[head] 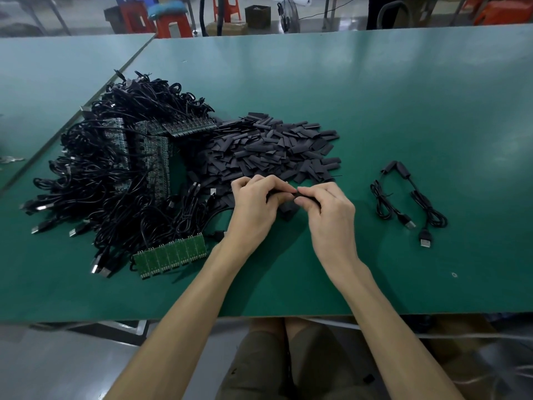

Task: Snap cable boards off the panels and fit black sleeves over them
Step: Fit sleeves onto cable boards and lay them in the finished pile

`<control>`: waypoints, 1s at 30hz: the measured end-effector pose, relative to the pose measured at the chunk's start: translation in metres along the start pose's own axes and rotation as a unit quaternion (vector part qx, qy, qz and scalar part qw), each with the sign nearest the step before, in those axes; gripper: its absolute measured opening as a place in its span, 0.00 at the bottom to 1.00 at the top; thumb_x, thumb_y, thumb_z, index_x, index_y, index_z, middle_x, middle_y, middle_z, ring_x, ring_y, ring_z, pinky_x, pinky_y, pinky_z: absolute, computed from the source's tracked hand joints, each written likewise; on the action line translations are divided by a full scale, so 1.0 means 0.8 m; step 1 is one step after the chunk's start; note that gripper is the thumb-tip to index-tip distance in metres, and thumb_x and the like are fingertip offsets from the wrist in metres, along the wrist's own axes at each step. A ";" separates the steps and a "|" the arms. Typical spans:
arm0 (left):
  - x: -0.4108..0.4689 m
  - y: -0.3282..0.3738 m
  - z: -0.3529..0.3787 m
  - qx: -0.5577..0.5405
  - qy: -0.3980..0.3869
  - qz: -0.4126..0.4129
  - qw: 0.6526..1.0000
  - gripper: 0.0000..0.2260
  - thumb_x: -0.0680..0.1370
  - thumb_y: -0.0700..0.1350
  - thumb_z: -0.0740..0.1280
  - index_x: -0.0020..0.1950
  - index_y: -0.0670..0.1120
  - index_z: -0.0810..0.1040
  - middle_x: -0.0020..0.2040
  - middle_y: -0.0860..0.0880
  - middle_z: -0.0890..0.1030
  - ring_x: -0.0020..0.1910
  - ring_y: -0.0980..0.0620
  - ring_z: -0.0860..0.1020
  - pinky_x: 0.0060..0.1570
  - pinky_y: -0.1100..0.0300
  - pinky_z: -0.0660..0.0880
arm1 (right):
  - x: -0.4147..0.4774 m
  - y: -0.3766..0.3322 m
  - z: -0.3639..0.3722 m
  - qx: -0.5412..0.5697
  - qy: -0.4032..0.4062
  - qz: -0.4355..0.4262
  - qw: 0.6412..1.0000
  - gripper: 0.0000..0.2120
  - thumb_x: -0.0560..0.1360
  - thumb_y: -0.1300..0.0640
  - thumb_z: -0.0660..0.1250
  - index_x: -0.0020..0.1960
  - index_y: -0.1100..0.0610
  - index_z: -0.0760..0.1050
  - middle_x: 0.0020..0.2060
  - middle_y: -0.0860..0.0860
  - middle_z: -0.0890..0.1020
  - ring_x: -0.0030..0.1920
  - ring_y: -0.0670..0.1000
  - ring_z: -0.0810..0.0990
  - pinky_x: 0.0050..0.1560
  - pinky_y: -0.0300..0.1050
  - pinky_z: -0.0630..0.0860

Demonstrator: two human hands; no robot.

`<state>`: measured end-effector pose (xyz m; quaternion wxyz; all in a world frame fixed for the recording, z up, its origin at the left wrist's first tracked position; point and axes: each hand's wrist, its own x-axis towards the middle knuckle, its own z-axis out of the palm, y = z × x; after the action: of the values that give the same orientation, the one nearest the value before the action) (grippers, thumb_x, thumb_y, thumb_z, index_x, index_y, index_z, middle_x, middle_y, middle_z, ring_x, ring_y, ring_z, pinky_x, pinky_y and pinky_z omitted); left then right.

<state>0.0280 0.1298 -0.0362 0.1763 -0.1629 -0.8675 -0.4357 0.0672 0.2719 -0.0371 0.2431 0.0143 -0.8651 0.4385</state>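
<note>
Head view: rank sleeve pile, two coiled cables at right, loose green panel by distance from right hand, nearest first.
1. Sleeve pile, just behind the right hand.
2. Two coiled cables, to its right.
3. Green panel, front left.

Red stools (173,26), fan (290,17), box (257,16) beyond green table (403,96)

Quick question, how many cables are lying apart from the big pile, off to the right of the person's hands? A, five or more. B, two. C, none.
B: two coiled cables lie side by side on the green table, right of the right hand.
</note>
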 end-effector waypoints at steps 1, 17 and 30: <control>0.000 0.000 0.000 -0.002 0.000 -0.002 1.000 0.07 0.77 0.41 0.73 0.49 0.54 0.84 0.40 0.65 0.79 0.53 0.73 0.68 0.62 0.66 0.56 | 0.000 0.000 0.000 0.001 -0.001 0.000 1.000 0.08 0.79 0.65 0.71 0.57 0.64 0.84 0.50 0.53 0.81 0.47 0.44 0.77 0.50 0.28 0.72; 0.001 0.002 -0.003 -0.025 0.023 0.026 0.999 0.03 0.76 0.44 0.74 0.48 0.53 0.84 0.47 0.57 0.81 0.50 0.56 0.79 0.65 0.47 0.64 | 0.006 0.017 -0.003 0.165 -0.057 0.118 0.977 0.07 0.78 0.57 0.73 0.55 0.52 0.85 0.40 0.47 0.86 0.34 0.43 0.80 0.41 0.38 0.79; 0.002 0.001 -0.003 -0.069 -0.003 0.003 0.998 0.02 0.79 0.41 0.72 0.48 0.47 0.84 0.45 0.55 0.83 0.46 0.54 0.81 0.55 0.36 0.74 | 0.007 0.015 -0.004 0.214 -0.069 0.123 0.967 0.06 0.81 0.53 0.69 0.49 0.50 0.85 0.37 0.49 0.86 0.36 0.45 0.81 0.38 0.43 0.78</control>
<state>0.0270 0.1284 -0.0336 0.1629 -0.1788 -0.8354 -0.4936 0.0608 0.2828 -0.0426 0.1181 -0.0098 -0.7611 0.6377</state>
